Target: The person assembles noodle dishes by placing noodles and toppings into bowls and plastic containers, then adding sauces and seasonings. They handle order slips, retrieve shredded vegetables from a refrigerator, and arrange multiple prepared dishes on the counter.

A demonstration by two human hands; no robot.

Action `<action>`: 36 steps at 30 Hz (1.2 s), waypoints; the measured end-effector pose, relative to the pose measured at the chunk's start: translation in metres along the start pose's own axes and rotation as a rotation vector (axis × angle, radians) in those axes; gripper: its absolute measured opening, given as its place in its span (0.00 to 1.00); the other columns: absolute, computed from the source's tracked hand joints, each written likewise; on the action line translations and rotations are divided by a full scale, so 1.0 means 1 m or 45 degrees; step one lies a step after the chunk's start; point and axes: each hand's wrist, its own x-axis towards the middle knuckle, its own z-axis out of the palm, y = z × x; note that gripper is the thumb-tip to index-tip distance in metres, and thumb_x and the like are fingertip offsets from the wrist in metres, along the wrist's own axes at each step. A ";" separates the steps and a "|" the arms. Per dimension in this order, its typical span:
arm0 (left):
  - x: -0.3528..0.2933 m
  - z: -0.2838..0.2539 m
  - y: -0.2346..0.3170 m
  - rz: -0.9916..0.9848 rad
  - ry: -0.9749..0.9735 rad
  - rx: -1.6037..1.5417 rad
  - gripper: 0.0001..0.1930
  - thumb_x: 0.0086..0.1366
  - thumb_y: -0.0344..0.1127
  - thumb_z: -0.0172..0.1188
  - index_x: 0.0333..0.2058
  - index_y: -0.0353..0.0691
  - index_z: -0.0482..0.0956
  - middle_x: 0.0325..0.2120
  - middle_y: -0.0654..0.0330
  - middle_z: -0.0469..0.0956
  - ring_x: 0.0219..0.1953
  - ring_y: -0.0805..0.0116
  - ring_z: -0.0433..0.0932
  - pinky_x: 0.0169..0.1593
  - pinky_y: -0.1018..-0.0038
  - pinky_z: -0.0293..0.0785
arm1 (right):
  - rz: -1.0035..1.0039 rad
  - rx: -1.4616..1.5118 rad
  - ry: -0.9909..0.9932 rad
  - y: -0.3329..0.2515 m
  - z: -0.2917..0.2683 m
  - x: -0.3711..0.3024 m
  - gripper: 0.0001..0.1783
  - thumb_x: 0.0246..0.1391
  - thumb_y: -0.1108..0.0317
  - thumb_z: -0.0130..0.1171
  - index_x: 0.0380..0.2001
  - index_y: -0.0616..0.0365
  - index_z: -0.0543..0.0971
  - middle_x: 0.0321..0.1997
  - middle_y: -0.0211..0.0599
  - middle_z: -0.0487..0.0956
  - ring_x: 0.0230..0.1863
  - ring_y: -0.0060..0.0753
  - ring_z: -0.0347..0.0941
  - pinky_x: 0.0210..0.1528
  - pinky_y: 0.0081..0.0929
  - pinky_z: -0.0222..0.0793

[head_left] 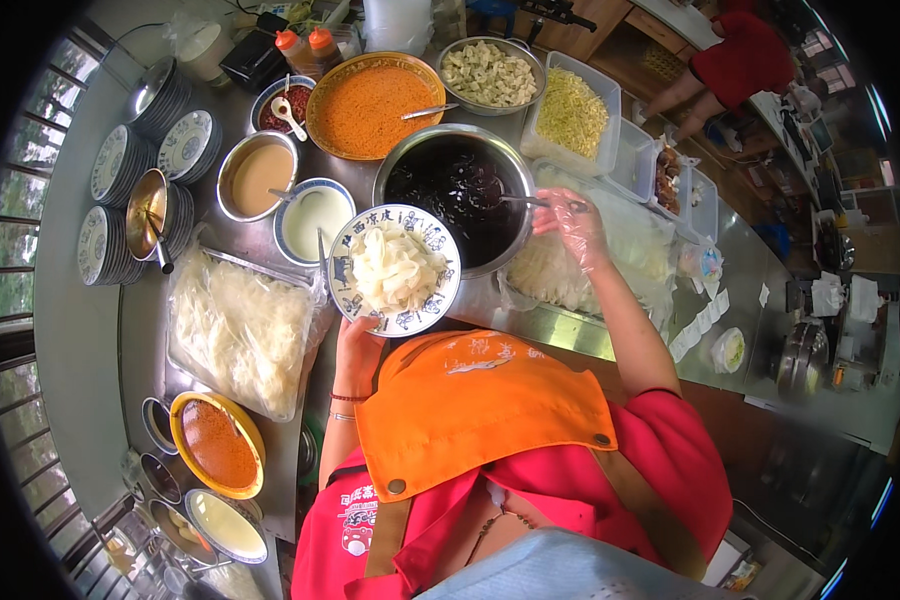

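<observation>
My left hand (358, 348) is closed on the edge of a patterned white plate (444, 238), holding it up close to the orange apron. Wide, pale noodles (395, 268) are heaped on that plate. In a clear plastic glove, my right hand (575, 228) grips the handle of a metal spoon (518, 200). The spoon's other end is hidden in dark liquid inside a large steel bowl (519, 240). The plate overlaps this bowl's left side in view. Left of the plate stands a blue-rimmed bowl of white liquid (313, 220) with a spoon in it.
Around these are a pan of orange sauce (378, 105), a pot of tan sauce (258, 177), chopped greens (488, 73) and a tub of yellow-green shreds (572, 112). A bagged tray of noodles (240, 330) lies left; stacked plates (115, 165) stand beyond. Another person (740, 60) is far right.
</observation>
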 end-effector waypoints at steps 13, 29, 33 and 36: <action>0.014 0.014 -0.001 -0.012 -0.032 -0.005 0.30 0.56 0.20 0.51 0.60 0.34 0.64 0.55 0.53 0.73 0.53 0.60 0.76 0.50 0.67 0.77 | -0.074 -0.076 0.064 -0.072 0.012 -0.039 0.19 0.67 0.59 0.52 0.46 0.67 0.78 0.33 0.43 0.81 0.29 0.29 0.79 0.34 0.28 0.81; 0.039 0.024 -0.007 -0.048 -0.228 -0.035 0.31 0.55 0.19 0.50 0.61 0.33 0.63 0.56 0.53 0.72 0.56 0.58 0.74 0.56 0.63 0.75 | -1.219 -1.422 -0.330 -0.084 0.072 -0.068 0.21 0.59 0.73 0.55 0.56 0.58 0.74 0.43 0.42 0.77 0.38 0.44 0.76 0.40 0.35 0.75; 0.034 0.021 -0.004 -0.044 -0.211 -0.049 0.32 0.55 0.20 0.50 0.62 0.35 0.62 0.57 0.53 0.71 0.58 0.58 0.73 0.57 0.63 0.75 | -0.937 -1.314 -0.290 -0.037 0.053 -0.029 0.19 0.61 0.72 0.55 0.55 0.60 0.74 0.42 0.44 0.78 0.39 0.43 0.76 0.42 0.31 0.75; 0.030 0.020 -0.001 0.001 -0.171 -0.018 0.32 0.56 0.21 0.49 0.63 0.33 0.60 0.60 0.51 0.69 0.60 0.55 0.71 0.61 0.60 0.72 | -0.550 -0.941 -0.260 -0.012 0.046 -0.016 0.16 0.64 0.69 0.54 0.53 0.63 0.74 0.43 0.41 0.79 0.41 0.36 0.78 0.44 0.27 0.77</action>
